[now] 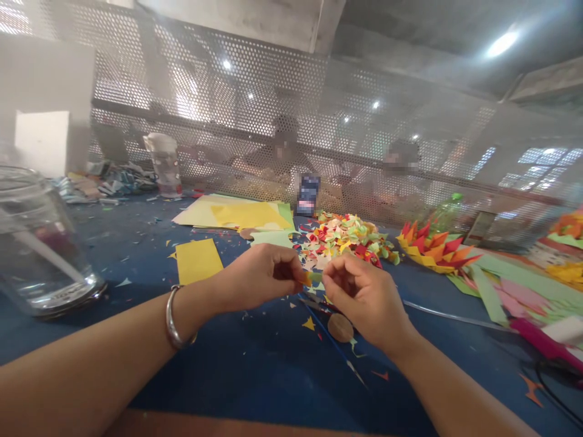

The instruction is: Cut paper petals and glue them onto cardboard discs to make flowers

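Both my hands are raised over the dark blue tabletop, close together, fingertips pinched. My left hand grips the yellow-orange end of a small paper piece. On its pale green end, my right hand has closed thumb and fingers. Under my hands lie a thin blue stick-like tool with a pale pointed tip, a round brown disc and a yellow paper scrap. A yellow paper sheet rests behind my left wrist. Beyond my fingers rises a heap of colourful cut paper pieces.
A clear glass jar stands at left, a lidded cup farther back. Stacked paper sheets and a propped phone are behind. At right sit a folded-paper flower and a magenta corded tool. Perforated screen backs the table.
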Motion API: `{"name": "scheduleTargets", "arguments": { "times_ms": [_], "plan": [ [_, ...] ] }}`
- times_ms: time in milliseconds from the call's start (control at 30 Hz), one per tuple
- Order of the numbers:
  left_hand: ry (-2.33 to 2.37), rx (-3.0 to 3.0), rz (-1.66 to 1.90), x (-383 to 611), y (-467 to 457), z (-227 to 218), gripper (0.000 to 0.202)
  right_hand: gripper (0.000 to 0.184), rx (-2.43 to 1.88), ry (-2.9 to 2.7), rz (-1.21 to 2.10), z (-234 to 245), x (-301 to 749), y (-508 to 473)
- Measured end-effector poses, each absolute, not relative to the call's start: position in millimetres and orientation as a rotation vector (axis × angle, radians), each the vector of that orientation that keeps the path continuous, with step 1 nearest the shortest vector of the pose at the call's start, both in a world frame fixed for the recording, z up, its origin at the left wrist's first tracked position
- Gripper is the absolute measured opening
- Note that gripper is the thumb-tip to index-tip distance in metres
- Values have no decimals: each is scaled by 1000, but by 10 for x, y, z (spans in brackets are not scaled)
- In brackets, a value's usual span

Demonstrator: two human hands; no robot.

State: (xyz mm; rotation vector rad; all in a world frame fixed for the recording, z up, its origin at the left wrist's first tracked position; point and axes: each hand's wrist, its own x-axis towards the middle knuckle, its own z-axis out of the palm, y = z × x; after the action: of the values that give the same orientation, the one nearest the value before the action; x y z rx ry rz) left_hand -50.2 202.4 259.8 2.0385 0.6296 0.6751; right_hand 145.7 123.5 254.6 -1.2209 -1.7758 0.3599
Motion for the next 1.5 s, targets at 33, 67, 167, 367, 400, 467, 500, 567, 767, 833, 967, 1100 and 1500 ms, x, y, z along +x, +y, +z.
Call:
{"name": "scheduleTargets", "arguments": {
  "times_ms": [33,67,167,367,400,467,500,567,767,833,967,1100,1500],
  "plan": [
    [606,1959,690,-485,2006,2594,9,6,-1221,-1781,344,2544,1457,1234],
    [581,1887,688,-473,1990,2595,11,6,-1221,-1785,333,2543,1455,1233],
    [523,1750,691,-462,1949,2618,17,5,-1215,-1780,330,2545,1447,1224],
    [513,1474,761,-425,1884,2614,18,5,-1222,-1780,282,2538,1428,1221],
    [505,1449,768,-413,1878,2601,18,5,-1224,-1793,265,2535,1425,1223],
    [493,1407,778,-393,1868,2579,22,5,-1229,-1813,234,2527,1421,1225],
    [488,1389,781,-385,1862,2573,24,6,-1233,-1816,219,2523,1420,1224],
    [473,1360,787,-378,1849,2572,26,6,-1246,-1817,202,2516,1423,1219],
    [430,1261,811,-369,1815,2578,27,6,-1247,-1802,201,2514,1426,1208],
    [430,1240,821,-360,1809,2568,27,6,-1240,-1799,199,2520,1420,1206],
    [473,1316,872,-348,1806,2558,22,8,-1229,-1794,231,2539,1408,1192],
    [500,1405,937,-359,1821,2572,18,7,-1205,-1763,276,2549,1404,1186],
    [530,1484,932,-381,1820,2605,21,11,-1195,-1730,432,2581,1408,1204]
  ]
}}
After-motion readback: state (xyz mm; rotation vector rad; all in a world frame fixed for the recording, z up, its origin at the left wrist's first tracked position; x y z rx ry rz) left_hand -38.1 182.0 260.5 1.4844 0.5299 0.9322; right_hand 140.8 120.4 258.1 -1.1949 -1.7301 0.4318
